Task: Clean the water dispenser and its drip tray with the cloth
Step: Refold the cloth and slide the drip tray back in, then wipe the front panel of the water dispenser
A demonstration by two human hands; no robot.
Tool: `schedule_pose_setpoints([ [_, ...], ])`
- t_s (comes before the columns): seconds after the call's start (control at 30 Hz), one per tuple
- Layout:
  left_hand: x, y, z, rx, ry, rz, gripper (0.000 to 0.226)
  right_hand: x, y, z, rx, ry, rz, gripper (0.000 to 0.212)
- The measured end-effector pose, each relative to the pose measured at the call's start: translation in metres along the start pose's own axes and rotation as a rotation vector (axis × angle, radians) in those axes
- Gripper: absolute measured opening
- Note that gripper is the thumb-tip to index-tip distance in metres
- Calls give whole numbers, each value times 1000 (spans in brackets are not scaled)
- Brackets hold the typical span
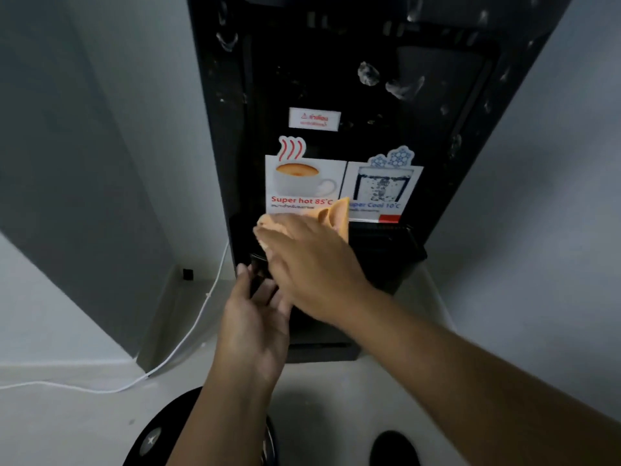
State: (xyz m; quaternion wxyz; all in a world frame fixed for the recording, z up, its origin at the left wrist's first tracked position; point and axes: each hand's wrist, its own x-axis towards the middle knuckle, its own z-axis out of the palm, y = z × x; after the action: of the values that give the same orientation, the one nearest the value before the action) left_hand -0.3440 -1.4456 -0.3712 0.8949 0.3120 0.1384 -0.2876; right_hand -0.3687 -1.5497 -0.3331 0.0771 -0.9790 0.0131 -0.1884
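Right hand point(302, 260) is spread flat over the orange cloth point(336, 213), palm pressing it against the black water dispenser point(369, 95) just below the hot and cold stickers point(339, 186), a corner of fabric poking out at one o'clock from the knuckles. The cloth looks soft, light and limp, so it is best bunched under the palm rather than pinched by an edge. At seven o'clock from it, the left hand point(255, 311) curls its fingers round the left end of the drip tray point(400, 243), apparently steadying it. That tray reads as light, rigid plastic, probably wet and slick, so gripping both ends seems wise. Smears dot the glossy panel above at twelve o'clock.
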Motion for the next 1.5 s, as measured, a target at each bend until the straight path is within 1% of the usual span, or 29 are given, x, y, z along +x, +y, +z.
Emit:
schedule_pose_setpoints([
  [0.07, -1, 2, 0, -16, 2, 8, 27, -28, 39, -14, -34, -53, -82, 35],
  [0.1, -1, 2, 1, -4, -3, 9, 28, -46, 64, -21, -72, -49, -64, 34],
  [0.17, -1, 2, 2, 18, -16, 20, 30, -71, 99, -36, -58, 34, 123, 38],
  [0.2, 0, 0, 2, 22, -14, 32, 29, -73, 101, -37, -55, 108, 233, 40],
  [0.27, 2, -3, 0, 22, -12, 60, 27, -49, 72, -23, -119, 227, 422, 32],
  [0.3, 4, -5, -2, 19, -13, 74, 27, -32, 47, -12, -128, 234, 447, 25],
  [0.33, 7, -9, -3, 7, -18, 82, 27, -17, 25, -3, -116, 215, 384, 22],
  [0.4, 10, -10, -7, -39, -30, 76, 28, -8, -1, 6, 0, 117, 114, 28],
  [0.43, 10, -11, -7, -47, -35, 71, 27, -13, 9, 0, 50, 61, -7, 33],
  [0.47, 10, -11, -8, -46, -40, 70, 26, -22, 29, -7, 53, 24, -73, 36],
  [0.5, 9, -10, -8, -25, -27, 69, 25, -34, 53, -16, 20, 11, -78, 37],
  [0.57, 7, -6, -5, -1, -14, 55, 24, -63, 96, -34, -30, 46, 48, 37],
  [0.63, 2, -2, -3, 16, -3, 46, 22, -83, 117, -50, 64, 54, 127, 37],
  [0.67, 0, -4, -2, 19, 4, 44, 22, -86, 124, -54, 134, 46, 169, 34],
  [0.73, -17, -4, 2, 80, 25, 31, 25, -88, 130, -69, 222, 74, 338, 26],
  [0.8, -42, -5, 4, 182, 53, 6, 36, -91, 132, -92, 227, 81, 486, 25],
  [0.87, -67, 0, 9, 339, 65, 26, 41, -98, 129, -119, 278, 60, 548, 23],
  [0.97, -102, 21, 27, 516, 82, 135, 35, -108, 103, -168, 341, 98, 544, 20],
  [1.17, -179, 67, 95, 818, -28, 338, 15, -106, 46, -278, 409, 238, 453, 18],
  [1.27, -207, 84, 132, 961, -49, 465, 15, -100, 27, -318, 407, 283, 397, 17],
  [1.4, -230, 112, 180, 1057, -85, 639, 12, -84, 6, -365, 407, 341, 303, 17],
  [1.5, -236, 133, 212, 1135, -125, 801, 11, -65, -2, -388, 407, 400, 229, 18],
])
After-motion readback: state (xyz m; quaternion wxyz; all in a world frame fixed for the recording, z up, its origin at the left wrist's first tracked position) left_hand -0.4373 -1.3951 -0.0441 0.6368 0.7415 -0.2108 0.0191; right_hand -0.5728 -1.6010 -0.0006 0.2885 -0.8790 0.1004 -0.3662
